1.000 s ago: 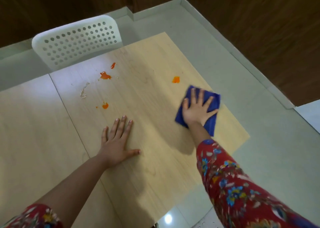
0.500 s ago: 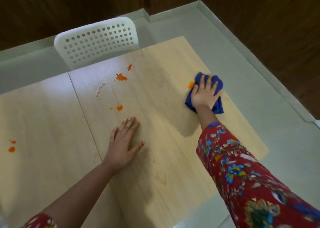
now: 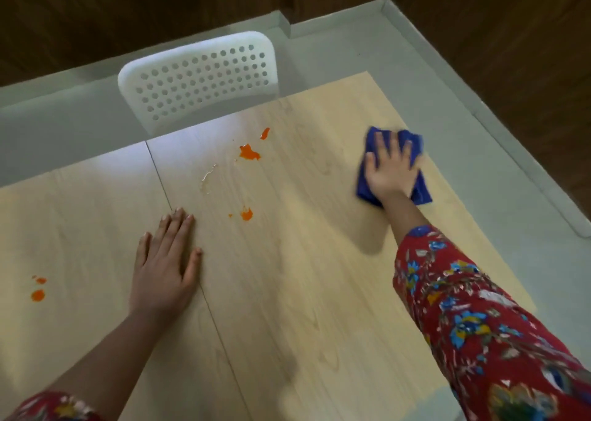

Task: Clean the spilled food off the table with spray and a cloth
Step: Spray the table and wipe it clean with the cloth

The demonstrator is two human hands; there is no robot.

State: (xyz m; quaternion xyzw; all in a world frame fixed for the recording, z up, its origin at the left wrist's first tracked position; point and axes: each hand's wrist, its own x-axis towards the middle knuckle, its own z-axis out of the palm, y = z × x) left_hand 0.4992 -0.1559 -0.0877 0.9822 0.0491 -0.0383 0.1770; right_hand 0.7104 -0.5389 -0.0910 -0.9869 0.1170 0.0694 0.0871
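My right hand presses flat, fingers spread, on a blue cloth near the far right edge of the light wooden table. Orange food spills remain on the table: a star-shaped blot and a small streak near the far edge, a smaller spot in the middle, and two spots at the left. A pale smear lies beside the star-shaped blot. My left hand rests flat on the table, fingers straight, holding nothing. No spray bottle is in view.
A white perforated chair back stands against the table's far edge. Grey floor surrounds the table, with dark wooden walls behind and to the right. A seam splits the tabletop into two panels.
My right hand slid the blue cloth forward over the orange spot near the right edge, which no longer shows. The view has shifted, bringing the left spots into sight. My left hand stays put.
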